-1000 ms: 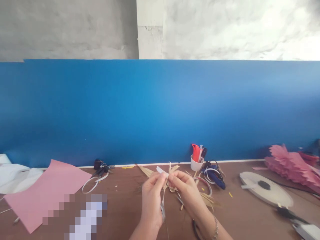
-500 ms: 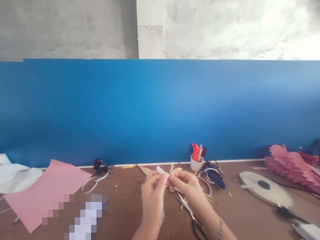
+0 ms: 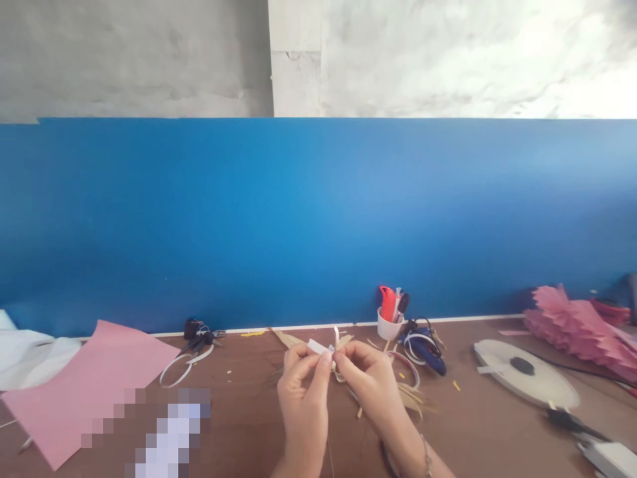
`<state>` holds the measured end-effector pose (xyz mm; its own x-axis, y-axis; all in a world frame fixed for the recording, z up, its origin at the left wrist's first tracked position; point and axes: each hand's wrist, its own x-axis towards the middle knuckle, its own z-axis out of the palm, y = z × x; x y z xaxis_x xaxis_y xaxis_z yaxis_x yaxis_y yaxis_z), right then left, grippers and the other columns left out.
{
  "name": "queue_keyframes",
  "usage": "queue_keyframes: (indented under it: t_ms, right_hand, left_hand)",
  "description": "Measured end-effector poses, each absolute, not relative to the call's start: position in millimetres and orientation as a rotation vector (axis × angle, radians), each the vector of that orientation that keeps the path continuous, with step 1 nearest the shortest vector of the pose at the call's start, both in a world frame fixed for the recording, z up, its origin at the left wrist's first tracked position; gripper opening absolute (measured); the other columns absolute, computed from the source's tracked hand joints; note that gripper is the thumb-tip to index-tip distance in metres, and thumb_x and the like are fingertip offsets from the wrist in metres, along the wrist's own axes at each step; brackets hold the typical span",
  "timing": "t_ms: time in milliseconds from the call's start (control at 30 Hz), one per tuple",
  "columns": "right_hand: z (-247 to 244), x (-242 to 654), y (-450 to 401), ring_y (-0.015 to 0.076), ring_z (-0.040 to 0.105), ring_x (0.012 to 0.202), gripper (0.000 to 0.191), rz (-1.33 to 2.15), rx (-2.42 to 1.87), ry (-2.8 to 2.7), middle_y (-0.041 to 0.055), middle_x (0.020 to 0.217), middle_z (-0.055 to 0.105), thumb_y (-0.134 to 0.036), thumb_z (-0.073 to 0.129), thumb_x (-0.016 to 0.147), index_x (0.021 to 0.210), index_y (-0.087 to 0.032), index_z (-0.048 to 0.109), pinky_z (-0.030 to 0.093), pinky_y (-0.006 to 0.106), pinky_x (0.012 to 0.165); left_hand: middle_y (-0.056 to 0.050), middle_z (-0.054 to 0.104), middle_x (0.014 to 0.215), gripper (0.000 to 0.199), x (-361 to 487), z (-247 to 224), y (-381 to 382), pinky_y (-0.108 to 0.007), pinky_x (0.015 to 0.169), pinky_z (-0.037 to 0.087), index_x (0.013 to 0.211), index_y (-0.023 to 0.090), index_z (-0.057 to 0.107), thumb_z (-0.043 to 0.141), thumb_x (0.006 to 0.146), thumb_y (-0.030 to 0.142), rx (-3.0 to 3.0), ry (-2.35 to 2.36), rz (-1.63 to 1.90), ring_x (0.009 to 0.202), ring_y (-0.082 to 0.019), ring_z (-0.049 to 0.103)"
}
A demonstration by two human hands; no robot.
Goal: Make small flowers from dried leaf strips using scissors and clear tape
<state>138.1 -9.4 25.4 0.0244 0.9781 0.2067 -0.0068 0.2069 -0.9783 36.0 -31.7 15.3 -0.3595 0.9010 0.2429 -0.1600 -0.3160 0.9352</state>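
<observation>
Left hand (image 3: 304,395) pinched, thumb against fingers, on white strip (image 3: 317,346). Right hand (image 3: 371,382) pinched too, thumb and index at strip's near end, fingertips almost touching the left's (exact grip there partly hidden by the fingers). Strip is up between both hands, above table (image 3: 239,425), its free end pointing up and left. Thin curl (image 3: 336,337) stands just above right fingertips. Straw (image 3: 283,337) lies behind the hands, more beside right wrist. Cup (image 3: 390,328) of pens behind right hand, next to blue pouch (image 3: 428,358). White reel (image 3: 527,375), oval in view, well right, near pink folds (image 3: 577,328). Pink sheet (image 3: 89,392) far left, keys (image 3: 202,337) near it. Blue panel (image 3: 308,219) behind.
</observation>
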Motion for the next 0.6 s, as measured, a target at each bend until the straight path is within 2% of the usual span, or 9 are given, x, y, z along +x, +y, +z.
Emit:
queue_keyframes:
  t_ms: [100,267,533,600]
  right_hand:
    - [26,140,-7,0.0104,0.043,0.05,0.027,1.228,-0.987,-1.204,-0.0028,0.05,0.053,-0.036,0.072,0.065,0.053,-0.015,0.059,0.034,0.024,0.052]
    - [25,142,-4,0.0088,0.037,0.048,0.027,1.373,-0.927,-1.149,-0.0036,0.047,0.051,-0.034,0.074,0.062,0.05,-0.016,0.057,0.027,0.024,0.052]
    - [26,141,-7,0.0088,0.039,0.05,0.027,1.424,-0.869,-1.093,-0.004,0.048,0.051,-0.033,0.076,0.063,0.053,-0.015,0.059,0.03,0.023,0.053]
    - [28,142,-8,0.0089,0.041,0.05,0.028,1.386,-0.877,-1.124,-0.0035,0.049,0.052,-0.035,0.076,0.064,0.055,-0.015,0.058,0.032,0.023,0.053]
  left_hand:
    - [0.0,0.048,0.07,0.025,36,21,-31,-0.023,0.062,0.038,0.055,0.016,0.063,0.07,0.071,0.033,0.817,0.946,1.655,0.067,-0.013,0.045]
    - [0.001,0.051,0.065,0.019,34,27,-32,-0.023,0.064,0.038,0.059,0.015,0.061,0.07,0.07,0.029,0.63,0.772,1.544,0.065,-0.012,0.043]
    - [0.003,0.046,0.061,0.024,35,32,-36,-0.023,0.061,0.037,0.055,0.015,0.058,0.07,0.07,0.03,0.655,0.783,1.566,0.062,-0.011,0.041]
    - [0.002,0.05,0.063,0.024,35,34,-35,-0.023,0.062,0.038,0.054,0.015,0.061,0.071,0.07,0.031,0.718,0.828,1.59,0.065,-0.012,0.045]
